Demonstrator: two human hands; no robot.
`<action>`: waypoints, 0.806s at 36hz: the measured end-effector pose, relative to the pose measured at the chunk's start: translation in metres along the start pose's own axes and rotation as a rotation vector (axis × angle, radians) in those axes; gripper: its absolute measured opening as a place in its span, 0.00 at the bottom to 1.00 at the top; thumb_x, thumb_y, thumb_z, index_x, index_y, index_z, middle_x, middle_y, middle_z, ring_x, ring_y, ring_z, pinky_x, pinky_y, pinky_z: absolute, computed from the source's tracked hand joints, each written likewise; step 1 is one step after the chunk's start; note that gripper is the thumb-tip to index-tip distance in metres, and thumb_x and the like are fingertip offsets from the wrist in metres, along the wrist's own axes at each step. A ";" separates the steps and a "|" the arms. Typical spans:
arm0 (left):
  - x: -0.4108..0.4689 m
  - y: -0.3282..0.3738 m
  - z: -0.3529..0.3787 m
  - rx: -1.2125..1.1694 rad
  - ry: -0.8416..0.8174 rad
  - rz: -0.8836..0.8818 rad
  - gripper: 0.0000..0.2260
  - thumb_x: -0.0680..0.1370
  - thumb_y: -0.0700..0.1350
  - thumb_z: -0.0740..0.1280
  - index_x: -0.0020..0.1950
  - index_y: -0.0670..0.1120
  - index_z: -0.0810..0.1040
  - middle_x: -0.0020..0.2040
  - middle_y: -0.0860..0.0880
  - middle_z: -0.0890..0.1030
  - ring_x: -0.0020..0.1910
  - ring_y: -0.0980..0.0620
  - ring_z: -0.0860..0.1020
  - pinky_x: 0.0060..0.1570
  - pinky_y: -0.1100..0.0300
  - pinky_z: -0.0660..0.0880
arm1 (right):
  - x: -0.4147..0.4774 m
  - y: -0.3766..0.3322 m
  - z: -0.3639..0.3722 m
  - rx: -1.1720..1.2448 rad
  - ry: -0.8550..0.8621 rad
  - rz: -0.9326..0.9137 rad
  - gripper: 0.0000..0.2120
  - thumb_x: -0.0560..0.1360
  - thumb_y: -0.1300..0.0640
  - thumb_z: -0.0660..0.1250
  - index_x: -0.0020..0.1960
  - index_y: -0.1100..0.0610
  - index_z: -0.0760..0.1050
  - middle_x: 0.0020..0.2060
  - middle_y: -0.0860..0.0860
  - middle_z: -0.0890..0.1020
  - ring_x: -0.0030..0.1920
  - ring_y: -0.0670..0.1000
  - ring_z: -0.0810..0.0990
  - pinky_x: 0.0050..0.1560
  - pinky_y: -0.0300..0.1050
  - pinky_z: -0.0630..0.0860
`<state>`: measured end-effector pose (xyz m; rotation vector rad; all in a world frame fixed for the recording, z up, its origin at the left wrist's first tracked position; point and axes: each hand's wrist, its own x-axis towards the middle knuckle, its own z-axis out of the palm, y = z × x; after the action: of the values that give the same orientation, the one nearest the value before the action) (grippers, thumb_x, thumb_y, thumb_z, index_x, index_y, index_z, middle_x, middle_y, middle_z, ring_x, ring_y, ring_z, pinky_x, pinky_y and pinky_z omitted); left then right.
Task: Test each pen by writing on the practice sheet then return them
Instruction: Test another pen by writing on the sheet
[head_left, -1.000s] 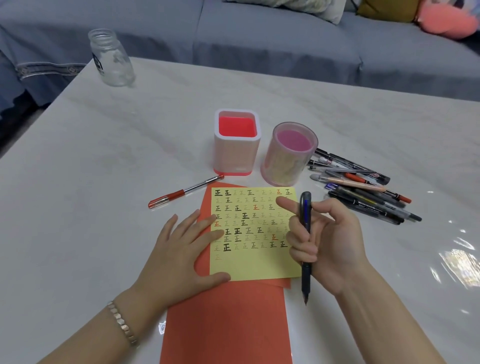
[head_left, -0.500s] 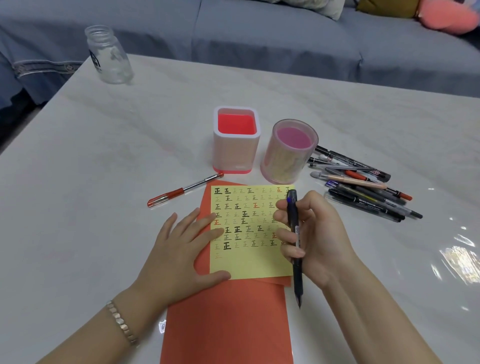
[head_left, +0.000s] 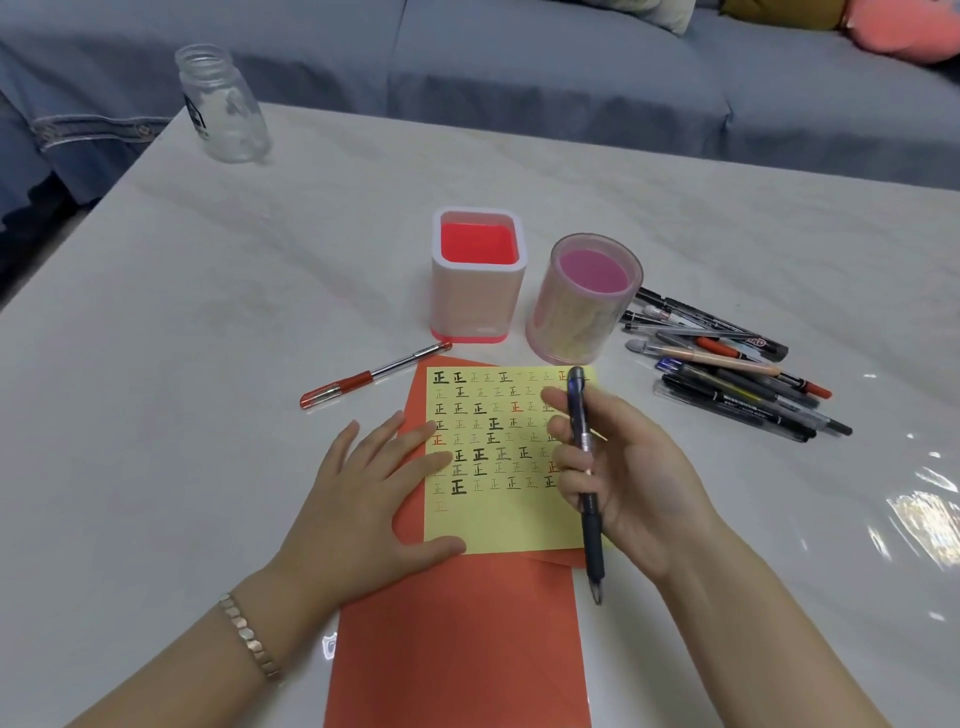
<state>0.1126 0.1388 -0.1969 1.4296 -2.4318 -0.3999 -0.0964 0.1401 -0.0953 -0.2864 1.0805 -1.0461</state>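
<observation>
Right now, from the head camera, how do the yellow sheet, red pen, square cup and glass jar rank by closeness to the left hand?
1. Yellow sheet, touched by the left hand.
2. Red pen, lying just beyond that hand.
3. Square cup, farther back and to the right.
4. Glass jar, at the far back-left corner.

Left hand (head_left: 363, 499) lies flat, fingers spread, on the left edge of the yellow practice sheet (head_left: 498, 525), which rests on orange paper (head_left: 457, 649) on a pale table (head_left: 208, 364). Right hand (head_left: 634, 478) grips a dark pen (head_left: 592, 540), tip toward the viewer, over the sheet's right edge. Behind stand a square holder (head_left: 478, 291) and a round holder (head_left: 582, 312); a red pen (head_left: 374, 376) lies left, loose pens (head_left: 737, 384) right.
</observation>
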 end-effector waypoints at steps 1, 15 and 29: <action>0.000 0.000 0.000 0.000 -0.007 -0.001 0.32 0.66 0.72 0.59 0.64 0.57 0.68 0.68 0.53 0.71 0.71 0.52 0.60 0.68 0.47 0.51 | 0.000 0.001 -0.002 -0.123 0.011 -0.035 0.07 0.76 0.61 0.60 0.48 0.63 0.76 0.30 0.52 0.73 0.25 0.44 0.64 0.22 0.33 0.60; 0.047 0.058 -0.037 0.033 0.201 0.333 0.21 0.75 0.54 0.58 0.64 0.45 0.71 0.54 0.51 0.78 0.52 0.54 0.74 0.55 0.64 0.65 | -0.009 -0.008 -0.017 -1.296 -0.009 -0.631 0.17 0.65 0.60 0.76 0.38 0.40 0.74 0.33 0.38 0.80 0.43 0.37 0.78 0.42 0.26 0.71; 0.048 0.040 -0.043 -0.106 0.268 -0.327 0.09 0.80 0.47 0.58 0.57 0.50 0.75 0.50 0.52 0.79 0.48 0.49 0.76 0.40 0.57 0.67 | 0.048 -0.076 -0.115 -1.842 0.507 -0.729 0.11 0.74 0.65 0.65 0.55 0.59 0.79 0.49 0.57 0.79 0.52 0.61 0.76 0.45 0.48 0.71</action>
<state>0.0744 0.1113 -0.1368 1.7151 -1.9444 -0.3735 -0.2302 0.0941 -0.1297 -2.0686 2.2586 -0.3638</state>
